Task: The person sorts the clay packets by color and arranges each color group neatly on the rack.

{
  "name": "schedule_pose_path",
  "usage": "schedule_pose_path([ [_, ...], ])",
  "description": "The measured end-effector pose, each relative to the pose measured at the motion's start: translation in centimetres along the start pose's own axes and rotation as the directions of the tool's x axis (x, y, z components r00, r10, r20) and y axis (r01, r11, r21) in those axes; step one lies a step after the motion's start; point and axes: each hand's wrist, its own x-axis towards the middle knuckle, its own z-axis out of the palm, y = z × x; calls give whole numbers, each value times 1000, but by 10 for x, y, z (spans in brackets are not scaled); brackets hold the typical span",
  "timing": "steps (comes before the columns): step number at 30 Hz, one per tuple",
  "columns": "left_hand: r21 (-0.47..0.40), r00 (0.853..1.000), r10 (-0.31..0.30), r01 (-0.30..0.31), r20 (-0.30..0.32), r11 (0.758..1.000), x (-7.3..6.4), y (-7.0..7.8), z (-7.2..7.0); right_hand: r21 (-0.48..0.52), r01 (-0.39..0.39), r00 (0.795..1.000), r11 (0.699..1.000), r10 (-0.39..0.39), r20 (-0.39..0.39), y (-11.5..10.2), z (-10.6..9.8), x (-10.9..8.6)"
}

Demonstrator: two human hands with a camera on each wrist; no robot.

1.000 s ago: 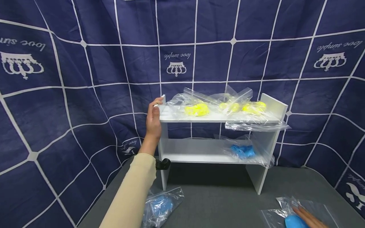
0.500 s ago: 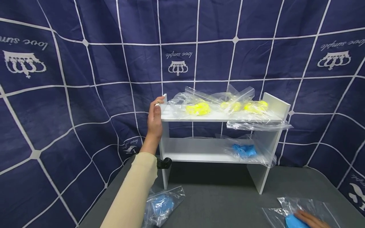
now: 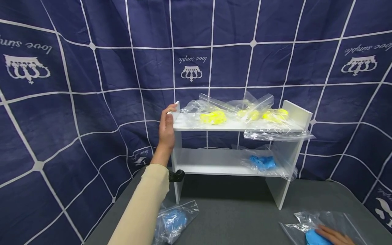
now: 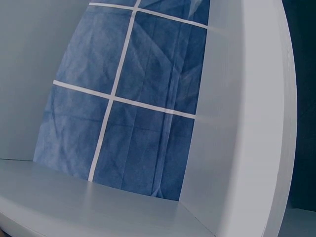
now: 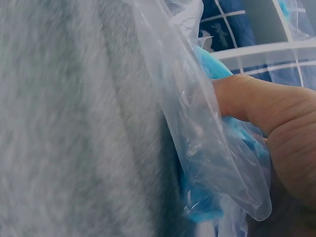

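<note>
In the head view my left hand (image 3: 166, 129) grips the top of the left side panel of a white two-tier shelf (image 3: 211, 128), fingers over its edge. The left wrist view looks into the shelf, with its white panel (image 4: 256, 118) upright on the right. At the lower right, my right hand (image 3: 333, 234) holds a clear zip bag (image 3: 330, 217) with a soft-looking blue lump (image 3: 315, 237) in it. Close up in the right wrist view, the thumb (image 5: 247, 96) presses on that bag's film beside the blue lump; the other fingers are hidden there.
Clear bags with yellow lumps (image 3: 213, 117) lie along the upper tier, one bag's edge hanging over its front. A bagged blue lump (image 3: 262, 162) sits on the lower tier's right. Another blue bag (image 3: 174, 221) lies on the dark table (image 3: 232, 221), near my left sleeve.
My right hand and its bag have shifted very slightly at the lower right. The left hand keeps its grip on the shelf, and the view has tilted a little.
</note>
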Motion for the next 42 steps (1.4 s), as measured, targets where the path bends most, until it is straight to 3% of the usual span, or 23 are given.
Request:
schedule_pose_path([
  [3, -1, 1000, 1, -1, 5, 1000, 0, 1, 0, 20, 43, 999, 999, -43, -7, -7, -5, 6],
  [6, -4, 1000, -4, 4, 6, 1000, 0, 2, 0, 12, 154, 987, 988, -154, -41, -15, -11, 18],
  [10, -11, 1000, -10, 10, 1, 1000, 0, 2, 1, 17, 339, 940, 941, -337, -54, -28, -21, 39],
  [13, -13, 1000, -13, 13, -3, 1000, -1, 2, 0, 50, 383, 924, 922, -382, -22, -42, -26, 51],
  [18, -11, 1000, -8, 8, -3, 1000, -2, 0, 0, 20, 320, 947, 947, -320, -4, -75, -31, 66],
  [26, -13, 1000, 5, -5, -5, 1000, -1, -2, 1, -152, 193, 981, 969, -195, -2, -137, -44, 91],
  [32, 1, 1000, -4, 4, 0, 1000, -1, -3, -1, -110, 234, 972, 966, -235, 6, -176, -52, 112],
  [36, -4, 1000, -18, 18, -9, 1000, 0, -2, -1, -55, 282, 959, 958, -284, -30, -197, -59, 129],
  [42, -17, 1000, -22, 22, -3, 1000, 1, -1, 0, -19, 252, 963, 968, -252, -91, -222, -66, 151],
])
